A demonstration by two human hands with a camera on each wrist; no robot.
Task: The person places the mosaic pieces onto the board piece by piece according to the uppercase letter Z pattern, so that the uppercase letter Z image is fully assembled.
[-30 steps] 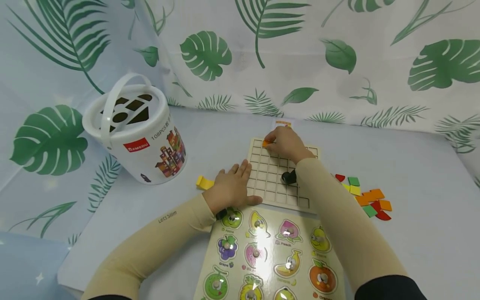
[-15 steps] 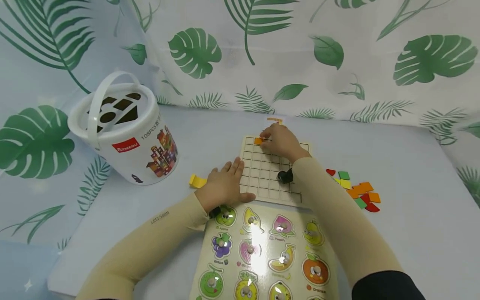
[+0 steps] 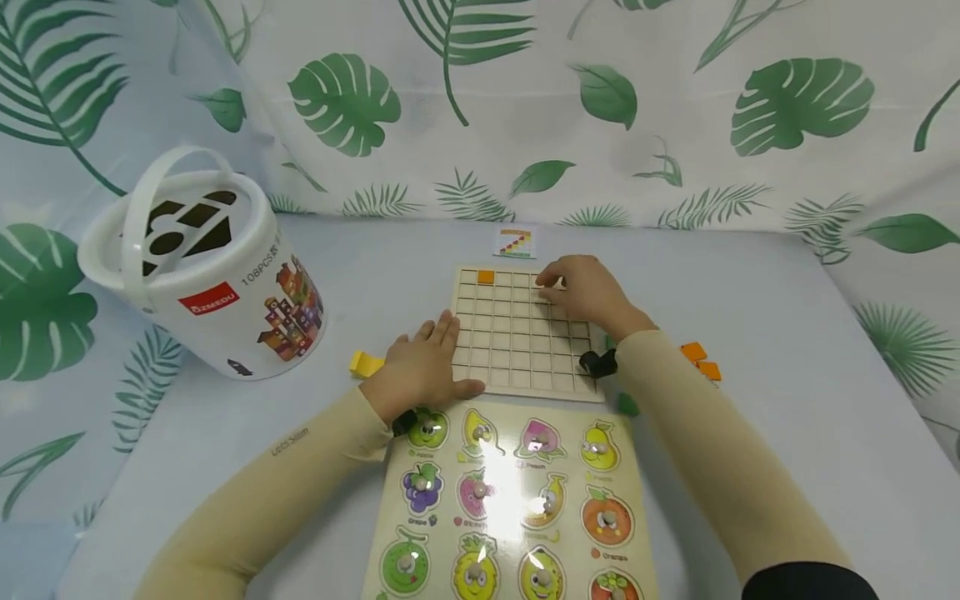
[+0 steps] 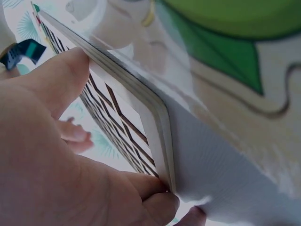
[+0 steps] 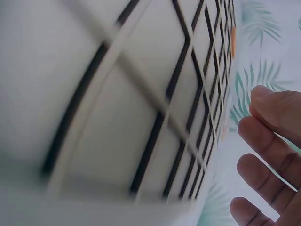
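A wooden grid board (image 3: 510, 343) lies flat on the table with one orange tile (image 3: 486, 277) in its far row, near the left corner. My left hand (image 3: 416, 371) rests against the board's left side, fingers extended. In the left wrist view its thumb (image 4: 70, 70) touches the board's rim. Over the far right part of the grid, my right hand (image 3: 588, 292) hovers with fingers loosely bent. The right wrist view shows nothing between its thumb and fingers (image 5: 263, 174).
A fruit knob puzzle (image 3: 502, 492) lies in front of the grid board. A white bucket (image 3: 217, 283) stands at left, beside a yellow block (image 3: 366, 364). A picture card (image 3: 515, 242) lies behind the board. Orange tiles (image 3: 701, 358) lie right, partly hidden by the sleeve.
My right hand has let go of the orange tile, leaving it on the grid, and moved right. My left hand stays at the board's side. The head view has shifted to the right.
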